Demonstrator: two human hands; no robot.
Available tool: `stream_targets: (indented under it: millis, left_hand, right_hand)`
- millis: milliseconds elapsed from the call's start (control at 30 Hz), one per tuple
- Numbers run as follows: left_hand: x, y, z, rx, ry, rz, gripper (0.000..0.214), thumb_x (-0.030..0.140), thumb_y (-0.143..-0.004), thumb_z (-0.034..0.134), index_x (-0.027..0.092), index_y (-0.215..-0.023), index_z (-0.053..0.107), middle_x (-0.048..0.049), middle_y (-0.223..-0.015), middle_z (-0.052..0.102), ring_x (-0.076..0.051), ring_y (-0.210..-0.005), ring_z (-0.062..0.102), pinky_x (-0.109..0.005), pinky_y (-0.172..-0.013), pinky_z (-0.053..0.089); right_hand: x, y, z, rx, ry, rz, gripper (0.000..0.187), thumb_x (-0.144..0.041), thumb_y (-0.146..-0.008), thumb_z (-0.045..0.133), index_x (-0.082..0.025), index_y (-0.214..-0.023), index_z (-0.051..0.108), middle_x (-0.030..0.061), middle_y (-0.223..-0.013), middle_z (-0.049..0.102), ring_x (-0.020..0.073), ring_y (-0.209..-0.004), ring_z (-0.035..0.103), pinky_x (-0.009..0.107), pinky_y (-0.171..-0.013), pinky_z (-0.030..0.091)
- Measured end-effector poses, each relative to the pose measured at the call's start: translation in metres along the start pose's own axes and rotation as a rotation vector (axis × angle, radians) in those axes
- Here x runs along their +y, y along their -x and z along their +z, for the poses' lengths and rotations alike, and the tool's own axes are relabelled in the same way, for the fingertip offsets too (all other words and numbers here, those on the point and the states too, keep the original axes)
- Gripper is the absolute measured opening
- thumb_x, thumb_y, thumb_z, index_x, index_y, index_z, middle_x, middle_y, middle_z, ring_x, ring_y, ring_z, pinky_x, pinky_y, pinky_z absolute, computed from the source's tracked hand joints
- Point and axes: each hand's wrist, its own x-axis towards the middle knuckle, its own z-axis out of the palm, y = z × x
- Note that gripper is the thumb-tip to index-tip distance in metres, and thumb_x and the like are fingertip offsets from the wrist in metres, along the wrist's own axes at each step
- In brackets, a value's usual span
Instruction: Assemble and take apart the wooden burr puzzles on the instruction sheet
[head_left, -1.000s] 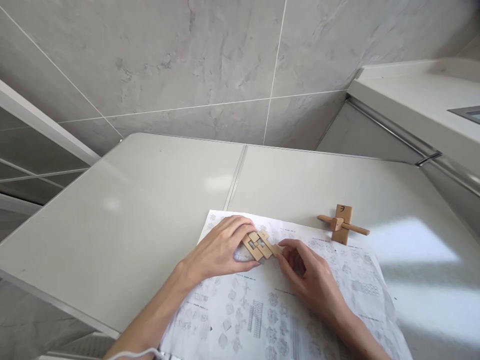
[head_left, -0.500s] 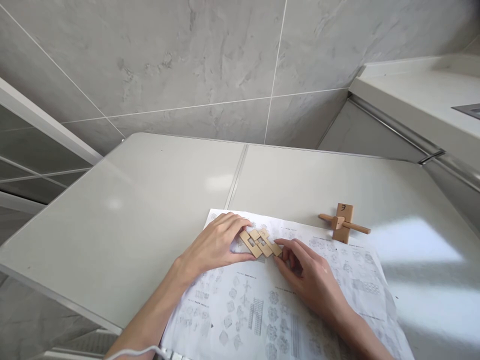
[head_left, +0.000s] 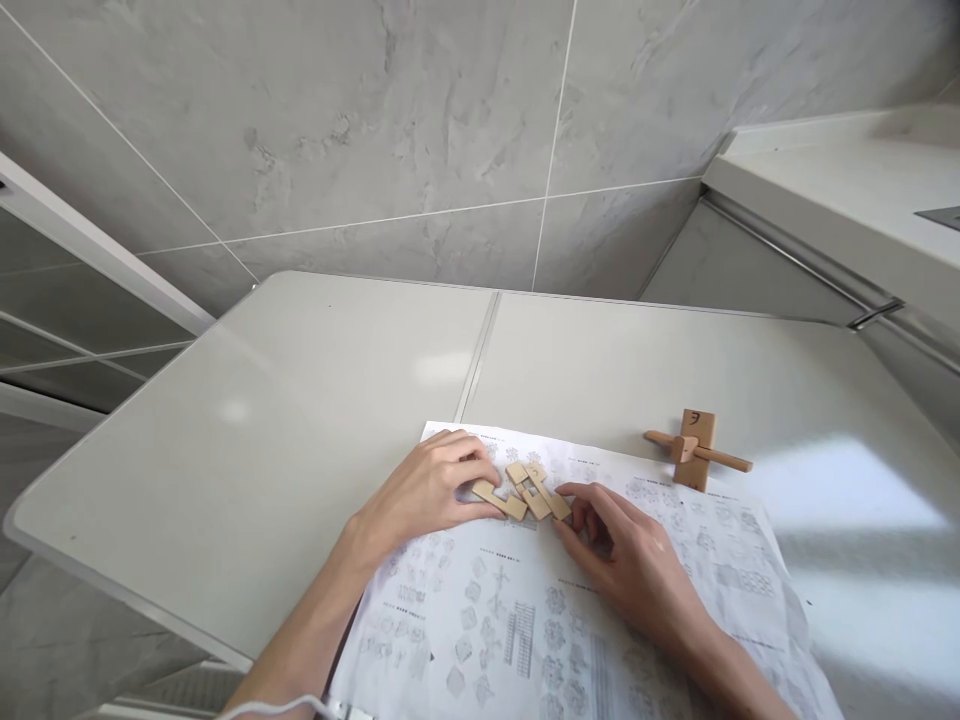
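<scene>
Several light wooden puzzle pieces lie on the printed paper sheet (head_left: 450, 590) between my hands. My left hand (head_left: 439, 482) has its thumb and fingers closed on a notched wooden piece (head_left: 514, 508), which is turned at an angle to the others. At the right end, the fingertips of my right hand (head_left: 622, 545) pinch a longer wooden piece (head_left: 550, 492). Small blocks sit against that longer piece, with a gap in the middle of the group. How the pieces interlock is too small to tell.
Beyond the paper's upper right edge stands a wooden cross-shaped puzzle (head_left: 691, 450) with a black mark. A white cable (head_left: 277, 706) runs by my left forearm. The white table (head_left: 337, 400) has a seam, a grey tiled wall behind, and a counter (head_left: 817, 180) at right.
My left hand has shifted the left notched piece slightly away and turned it, so the formerly tight group has come apart there. My right hand keeps its grip. The view has moved slightly.
</scene>
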Motion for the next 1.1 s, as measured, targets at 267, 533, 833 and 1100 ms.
stream_targets:
  millis: [267,533,833,1100]
  left_hand:
    - [0.011,0.0,-0.003,0.116,0.377,-0.113,0.024,0.041,-0.096,0.082,0.019,-0.091,0.075,-0.0053,-0.094,0.078,-0.017,-0.08,0.068,-0.027,-0.063,0.049]
    - [0.026,-0.004,-0.003,0.09,0.599,-0.366,0.019,0.038,-0.105,0.068,0.021,-0.097,0.068,0.0031,-0.076,0.073,-0.013,-0.066,0.066,-0.027,-0.069,0.049]
    - [0.031,-0.006,-0.004,0.079,0.685,-0.399,0.017,0.037,-0.105,0.064,0.021,-0.1,0.065,0.0026,-0.078,0.072,-0.013,-0.07,0.069,-0.027,-0.073,0.051]
    - [0.029,-0.007,-0.001,0.158,0.677,-0.389,0.016,0.033,-0.097,0.074,0.02,-0.106,0.07,-0.0032,-0.098,0.075,-0.016,-0.083,0.068,-0.028,-0.078,0.055]
  right_hand:
    - [0.0,0.002,0.001,-0.002,-0.056,0.061,0.017,-0.032,-0.102,0.063,-0.027,-0.117,0.065,-0.0021,-0.079,0.064,0.018,-0.065,0.062,0.03,-0.06,0.05]
    - [-0.002,0.002,-0.001,-0.006,-0.103,0.128,0.018,-0.037,-0.103,0.062,-0.027,-0.118,0.066,-0.0021,-0.079,0.065,0.0177,-0.064,0.061,0.03,-0.06,0.05]
    - [-0.004,0.003,0.0,0.022,-0.138,0.157,0.018,-0.037,-0.103,0.064,-0.027,-0.117,0.066,-0.0024,-0.079,0.065,0.0163,-0.062,0.06,0.029,-0.06,0.051]
    - [-0.004,0.002,-0.003,0.04,-0.143,0.155,0.02,-0.041,-0.103,0.063,-0.026,-0.115,0.068,0.0001,-0.079,0.068,0.017,-0.06,0.06,0.029,-0.056,0.051]
